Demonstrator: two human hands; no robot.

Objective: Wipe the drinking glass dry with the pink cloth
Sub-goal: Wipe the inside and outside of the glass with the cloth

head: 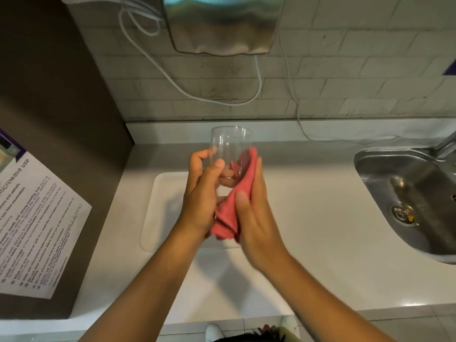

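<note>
— White surface point(308, 218), item one: what sits on it?
— Stainless sink point(394, 183) set in at right; white tray point(160, 206) lying flat at centre, under the hands. Printed microwave notice point(37, 218) on the dark panel at left.
— Hands?
— Left hand point(201, 193), grip wrapped around the drinking glass point(230, 146), thumb on the near wall, fingers showing through the far side. Right hand point(256, 218), grip flattened, pressing the pink cloth point(234, 206) to the glass's right side.
— Glass location?
— Held up above the tray, mouth tilted away towards the tiled wall. Cloth hangs down between both palms.
</note>
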